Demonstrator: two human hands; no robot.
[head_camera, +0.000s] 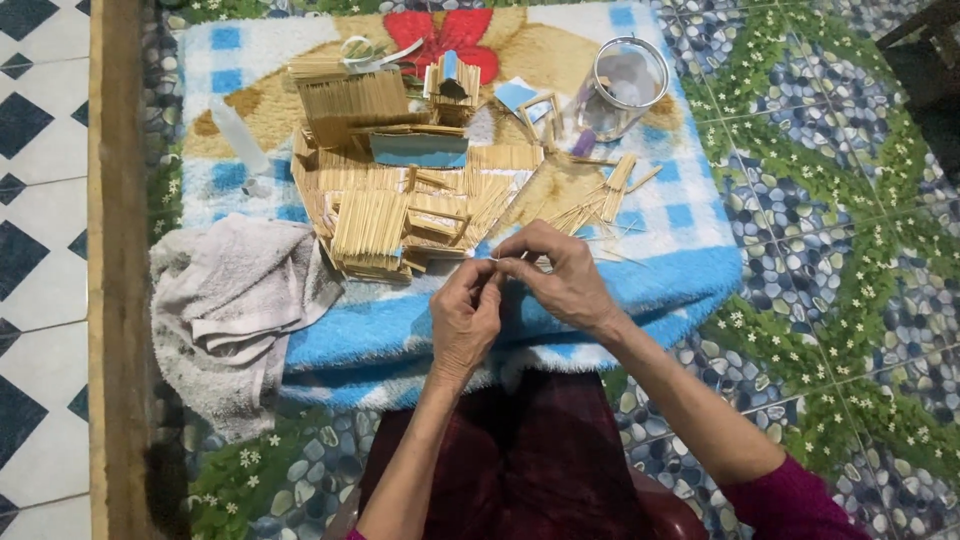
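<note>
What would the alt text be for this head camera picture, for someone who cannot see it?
A person's left hand and right hand pinch a thin pale stick together over a fluffy blue checked mat. Behind lie flat panels of glued wooden sticks, a crumpled grey towel and a clear plastic jar.

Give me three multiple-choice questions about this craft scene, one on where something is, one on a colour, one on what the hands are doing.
1. Where does the crumpled grey towel lie?
A. left of the pile of thin wooden sticks
B. inside the glass jar
C. on the person's lap

2. What colour is the flower on the fluffy blue checked mat?
A. yellow
B. red
C. purple

3. How are the hands placed?
A. far apart
B. flat on the floor
C. together, pinching something thin

Answers: 1 A, the towel sits at the mat's left edge beside the sticks. 2 B, the petals are red. 3 C, left hand and right hand meet at the fingertips.
</note>
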